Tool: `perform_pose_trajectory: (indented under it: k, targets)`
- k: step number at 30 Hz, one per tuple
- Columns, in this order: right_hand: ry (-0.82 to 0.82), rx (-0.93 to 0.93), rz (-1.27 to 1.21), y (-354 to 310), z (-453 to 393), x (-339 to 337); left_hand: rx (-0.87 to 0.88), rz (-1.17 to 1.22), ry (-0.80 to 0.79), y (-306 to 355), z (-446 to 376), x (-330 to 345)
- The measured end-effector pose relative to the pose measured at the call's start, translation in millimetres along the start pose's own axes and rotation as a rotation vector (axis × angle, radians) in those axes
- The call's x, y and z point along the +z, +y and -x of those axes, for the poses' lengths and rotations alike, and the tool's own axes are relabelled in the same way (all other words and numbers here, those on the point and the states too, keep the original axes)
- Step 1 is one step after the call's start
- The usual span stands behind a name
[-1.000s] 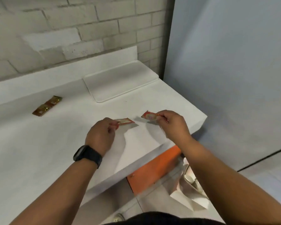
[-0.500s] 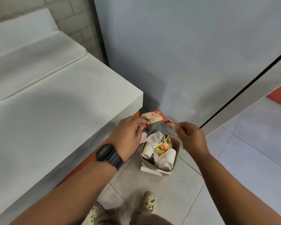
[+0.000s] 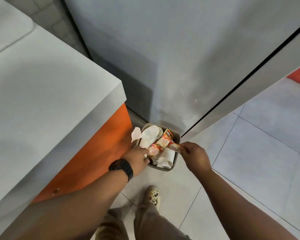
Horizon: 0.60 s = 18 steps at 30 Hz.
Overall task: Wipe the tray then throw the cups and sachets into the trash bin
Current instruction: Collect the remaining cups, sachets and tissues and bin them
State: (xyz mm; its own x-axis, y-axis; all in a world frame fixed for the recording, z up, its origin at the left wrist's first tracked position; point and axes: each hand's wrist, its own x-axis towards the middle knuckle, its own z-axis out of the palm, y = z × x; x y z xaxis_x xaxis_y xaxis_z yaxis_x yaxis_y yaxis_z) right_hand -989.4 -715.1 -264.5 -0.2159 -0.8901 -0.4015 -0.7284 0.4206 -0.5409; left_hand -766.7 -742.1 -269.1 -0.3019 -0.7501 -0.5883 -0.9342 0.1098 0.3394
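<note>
Both hands are holding sachets over the full bin.

The left hand is pinching a sachet above the bin, and the right hand is pinching a second one at the rim. The bin is looking crowded with cups and tissue, so a released sachet is risking sliding off onto the floor.

both hands hold sachets over trash bin.
</note>
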Motion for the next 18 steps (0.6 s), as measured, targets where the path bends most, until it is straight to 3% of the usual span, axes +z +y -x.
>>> perform_pose_trajectory:
  k: [6,10,18]
  targets:
    - [-0.132,0.146,-0.187,-16.4,-24.7,25.6,-0.121,0.047,0.032,-34.9,31.1,-13.7]
    - [-0.206,0.138,-0.128,-31.8,-32.2,37.7,-0.145,0.114,0.075,-49.2,46.9,-31.4]
    - [-0.139,0.069,-0.112,-64.9,-14.3,42.3,-0.113,0.148,0.168,-58.1,75.4,-56.4]
